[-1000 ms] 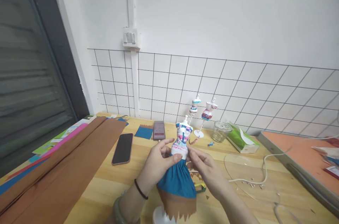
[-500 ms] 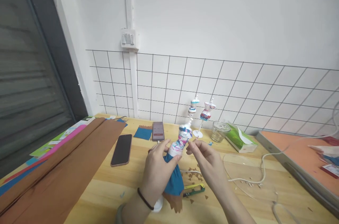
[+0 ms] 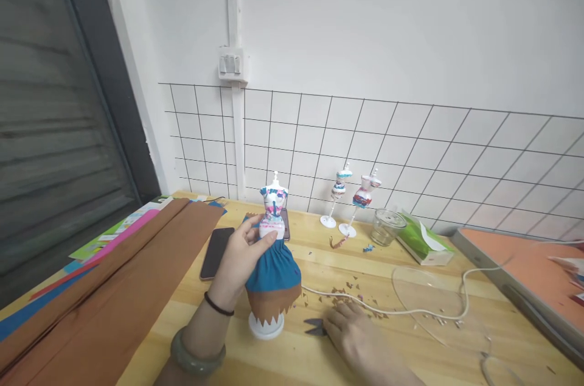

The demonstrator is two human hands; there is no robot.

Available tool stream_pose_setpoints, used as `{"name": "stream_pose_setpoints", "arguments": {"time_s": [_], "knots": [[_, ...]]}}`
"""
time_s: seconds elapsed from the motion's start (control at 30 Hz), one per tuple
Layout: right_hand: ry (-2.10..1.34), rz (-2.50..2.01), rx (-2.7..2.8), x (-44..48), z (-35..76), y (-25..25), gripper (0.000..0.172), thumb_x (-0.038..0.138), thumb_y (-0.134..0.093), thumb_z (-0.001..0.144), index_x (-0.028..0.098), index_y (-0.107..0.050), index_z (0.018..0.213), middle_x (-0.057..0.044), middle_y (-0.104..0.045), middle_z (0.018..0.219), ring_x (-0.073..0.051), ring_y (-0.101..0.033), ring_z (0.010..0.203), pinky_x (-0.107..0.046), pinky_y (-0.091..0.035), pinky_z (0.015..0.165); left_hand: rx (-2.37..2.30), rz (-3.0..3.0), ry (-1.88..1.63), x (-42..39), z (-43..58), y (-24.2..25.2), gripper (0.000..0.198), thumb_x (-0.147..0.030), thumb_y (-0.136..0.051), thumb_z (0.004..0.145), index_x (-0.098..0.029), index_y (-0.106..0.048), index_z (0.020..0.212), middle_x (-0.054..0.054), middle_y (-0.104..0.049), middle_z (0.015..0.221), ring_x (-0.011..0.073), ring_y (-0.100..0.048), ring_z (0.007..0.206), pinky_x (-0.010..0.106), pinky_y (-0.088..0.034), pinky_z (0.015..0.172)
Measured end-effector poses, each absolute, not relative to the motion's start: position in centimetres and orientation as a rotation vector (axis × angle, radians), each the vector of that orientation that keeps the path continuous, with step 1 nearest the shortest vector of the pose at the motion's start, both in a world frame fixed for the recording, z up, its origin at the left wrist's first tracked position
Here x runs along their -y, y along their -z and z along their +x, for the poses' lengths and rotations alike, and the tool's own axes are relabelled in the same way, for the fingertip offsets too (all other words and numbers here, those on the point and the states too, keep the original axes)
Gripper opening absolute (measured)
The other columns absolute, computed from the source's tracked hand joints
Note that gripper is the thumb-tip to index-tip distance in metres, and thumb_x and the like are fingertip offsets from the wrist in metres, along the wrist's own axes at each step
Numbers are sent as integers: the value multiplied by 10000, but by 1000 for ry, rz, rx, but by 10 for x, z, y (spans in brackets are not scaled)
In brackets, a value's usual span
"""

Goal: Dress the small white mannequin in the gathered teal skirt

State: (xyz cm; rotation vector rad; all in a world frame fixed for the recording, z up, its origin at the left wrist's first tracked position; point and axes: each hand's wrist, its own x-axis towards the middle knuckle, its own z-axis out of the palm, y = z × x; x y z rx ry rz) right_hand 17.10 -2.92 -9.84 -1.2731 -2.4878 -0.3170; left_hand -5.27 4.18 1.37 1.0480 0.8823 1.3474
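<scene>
Drops right hand (image 3: 353, 334) over snips (image 3: 322, 328), with grip hidden, and clamps left hand (image 3: 241, 252) round mannequin (image 3: 274, 200), likely steadying it upright!

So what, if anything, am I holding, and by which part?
Your left hand holds the dress form by its lower torso, near the top of the blue skirt. Your right hand is over the handle end of the snips; its grip is unclear.

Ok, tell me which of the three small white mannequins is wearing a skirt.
The small white mannequin in the left hand, with a gathered blue cloth skirt edged in jagged brown cloth. The two rear mannequins wear none.
</scene>
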Motion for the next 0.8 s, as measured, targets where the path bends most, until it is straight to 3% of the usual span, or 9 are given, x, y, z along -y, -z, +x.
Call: {"name": "stream_pose_setpoints", "arguments": {"time_s": [0.1,0.2,0.3,0.37,0.47,0.63,0.8], "knots": [[235,-1318,2474,30,177,94,277,86,-402,830,193,-571,638,-38,-645,624,-179,-570,582,-278,-397,586,-812,1011,-1282,-40,-51,-14,641,-271,-771,590,-117,-506,1153,145,-686,1029,260,-636,949,375,-463,855],[-82,-1437,2298,32,183,73,255,206,-332,912,212,-570,821,-16,-633,667,-152,-587,592,-238,-416,549,-763,1015,-1228,-40,-50,-11,600,-229,-772,593,-116,-516,1123,141,-688,1022,242,-639,941,368,-451,875],[-763,-1513,1680,36,180,45,318,438,-290,917,216,-508,852,61,-442,508,-127,-480,442,-233,-397,475,-755,1010,-1197,-38,-44,-8,575,-219,-768,601,-108,-519,1107,154,-681,1037,243,-634,951,375,-449,880],[-934,-1445,1366,39,171,27,349,540,-334,870,224,-465,799,89,-336,520,-94,-360,393,-215,-340,423,-740,1023,-1169,-35,-38,-7,581,-229,-764,605,-104,-518,1116,167,-666,1068,253,-629,962,384,-452,877],[-981,-1379,1322,40,156,8,344,563,-395,839,232,-476,883,90,-311,549,-87,-306,417,-198,-280,405,-737,1093,-1154,-28,-28,-5,574,-239,-757,612,-104,-527,1121,163,-659,1084,252,-615,988,372,-450,884],[-733,-1417,1586,31,143,9,353,526,-412,843,212,-513,969,-5,-559,717,-155,-494,596,-253,-381,555,-789,1245,-1138,-19,-15,-4,505,-254,-735,631,-113,-584,1091,130,-681,1038,251,-617,963,344,-468,843],[-635,-1483,1626,25,143,19,359,510,-378,859,207,-512,998,-46,-644,762,-205,-582,673,-285,-423,629,-868,1269,-1153,-18,-9,0,562,-267,-718,645,-82,-550,1149,133,-694,958,249,-625,910,328,-482,790]]}}
